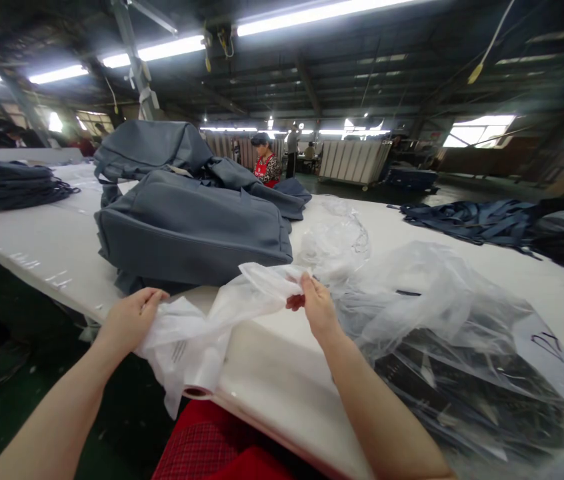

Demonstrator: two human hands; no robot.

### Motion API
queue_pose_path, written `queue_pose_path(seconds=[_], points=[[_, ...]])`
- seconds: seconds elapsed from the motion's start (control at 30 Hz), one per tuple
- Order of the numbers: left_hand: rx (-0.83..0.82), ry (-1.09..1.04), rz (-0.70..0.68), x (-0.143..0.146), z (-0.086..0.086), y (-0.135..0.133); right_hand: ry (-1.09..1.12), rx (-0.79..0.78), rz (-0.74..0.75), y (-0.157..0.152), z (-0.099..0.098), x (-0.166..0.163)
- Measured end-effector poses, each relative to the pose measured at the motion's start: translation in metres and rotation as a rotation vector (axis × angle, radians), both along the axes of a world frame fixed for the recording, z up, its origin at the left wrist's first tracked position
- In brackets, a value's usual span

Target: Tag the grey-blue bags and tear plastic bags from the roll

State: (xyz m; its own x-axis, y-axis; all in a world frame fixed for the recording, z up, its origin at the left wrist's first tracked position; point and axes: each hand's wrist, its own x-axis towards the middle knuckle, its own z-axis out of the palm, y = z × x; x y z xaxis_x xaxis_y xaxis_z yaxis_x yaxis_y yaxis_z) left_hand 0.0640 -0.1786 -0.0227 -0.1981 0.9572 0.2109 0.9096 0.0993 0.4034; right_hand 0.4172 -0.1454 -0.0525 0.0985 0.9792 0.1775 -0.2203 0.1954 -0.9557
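Note:
Both my hands hold a crumpled clear plastic bag [212, 327] over the near edge of a white table [62, 247]. My left hand [132, 319] is closed on the bag's left end. My right hand [315, 303] pinches its upper right edge. Just beyond the plastic lies a grey-blue fabric bag [192, 230], with more grey bags [152, 147] piled behind it.
To the right lie bagged dark items in clear plastic [467, 373] and loose plastic [337, 233]. Dark straps [477, 220] lie far right, a stack of dark fabric [7, 185] far left. A person in a red apron [266, 163] stands behind the table. Dark floor drops off at left.

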Motion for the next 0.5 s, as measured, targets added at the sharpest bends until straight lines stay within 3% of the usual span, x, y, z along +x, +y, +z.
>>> queue_pose_path(seconds=[0.1, 0.2, 0.33, 0.5], points=[[-0.291, 0.138, 0.028, -0.027, -0.032, -0.003, 0.173, 0.012, -0.003, 0.007, 0.008, 0.012], [-0.477, 0.037, -0.111, -0.019, -0.067, -0.015, 0.363, -0.02, 0.031, 0.008, 0.013, 0.017], [-0.41, -0.089, -0.196, 0.014, -0.091, -0.028, 0.576, -0.073, 0.056, 0.011, 0.022, 0.031], [-0.375, -0.069, -0.199, 0.039, -0.093, -0.03, 0.692, 0.021, 0.032, 0.008, 0.038, 0.069]])
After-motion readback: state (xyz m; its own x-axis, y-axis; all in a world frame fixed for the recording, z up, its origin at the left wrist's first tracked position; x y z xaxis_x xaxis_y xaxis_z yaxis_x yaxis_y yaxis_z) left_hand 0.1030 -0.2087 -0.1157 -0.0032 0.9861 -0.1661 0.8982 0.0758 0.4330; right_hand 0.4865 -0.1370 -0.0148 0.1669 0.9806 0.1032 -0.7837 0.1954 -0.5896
